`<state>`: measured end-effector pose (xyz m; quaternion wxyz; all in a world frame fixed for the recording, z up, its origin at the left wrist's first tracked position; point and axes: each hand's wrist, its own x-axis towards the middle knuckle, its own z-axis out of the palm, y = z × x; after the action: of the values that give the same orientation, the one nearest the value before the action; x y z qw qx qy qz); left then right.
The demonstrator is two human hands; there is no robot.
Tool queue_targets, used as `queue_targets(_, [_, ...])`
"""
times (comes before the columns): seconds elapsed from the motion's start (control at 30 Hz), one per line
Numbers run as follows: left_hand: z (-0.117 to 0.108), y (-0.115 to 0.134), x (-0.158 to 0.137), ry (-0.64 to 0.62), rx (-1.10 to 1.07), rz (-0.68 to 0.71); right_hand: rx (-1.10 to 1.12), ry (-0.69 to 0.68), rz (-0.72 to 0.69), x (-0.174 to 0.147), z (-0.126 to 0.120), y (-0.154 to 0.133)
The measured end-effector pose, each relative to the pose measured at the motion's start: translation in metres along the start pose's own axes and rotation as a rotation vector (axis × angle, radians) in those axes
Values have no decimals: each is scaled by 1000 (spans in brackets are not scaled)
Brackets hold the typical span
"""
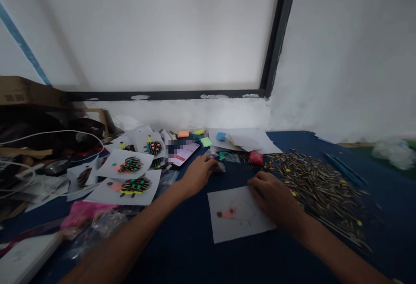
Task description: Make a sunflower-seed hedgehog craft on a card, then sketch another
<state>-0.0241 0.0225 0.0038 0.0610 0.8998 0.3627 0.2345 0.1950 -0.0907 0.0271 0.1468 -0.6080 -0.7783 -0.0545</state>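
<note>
Where papers [238,225] lie, blue tabletop [182,249] fronts white walls [341,59].

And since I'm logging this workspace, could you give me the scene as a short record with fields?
Left hand: at a small packet; grip unclear
Right hand: at the upper right of the drawn sheet
Drawn sheet: faint animal outline, pink patch on its head, two dark spots
Right side: seed pile, mostly dark
Left side: decorated sheets with animal figures
Beyond hands: lit phone, red packet
Surface: blue tabletop
</note>
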Motion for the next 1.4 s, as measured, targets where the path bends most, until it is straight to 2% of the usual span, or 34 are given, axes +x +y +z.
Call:
queue_targets(0.1, [-4,7,1,36,-133,36,111,88,12,0,0,-1])
queue_targets(0.17, [-6,18,2,76,-220,30,237,144,44,1,-1,-2])
queue_targets(0.23, [-7,31,3,86,-278,81,375,170,95,2,-2,-2])
queue_targets(0.37, [-7,53,3,81,-370,123,595,105,178,6,-5,0])
queue_targets(0.47, [-9,57,3,69,-513,73,751,92,215,9,-6,3])
queue_targets(0.63, [-4,52,6,-139,-1079,-161,877,163,228,9,-8,-1])
queue_targets(0.73, [1,49,8,-263,-1245,-146,878,167,222,8,-10,-4])
queue_targets(0.83, [0,50,7,-283,-1289,-74,929,93,228,8,-12,-4])
queue_targets(0.93, [-5,54,7,-275,-1244,-136,993,-15,218,10,-11,0])
queue_targets(1.03, [-7,56,7,-257,-1183,-183,1043,-63,208,10,-10,3])
queue_targets(1.23, [-9,57,7,-195,-1175,-102,1034,-27,214,9,-11,-2])
queue_targets(1.4, [-12,57,8,-211,-1156,-153,954,92,231,8,-12,-5])
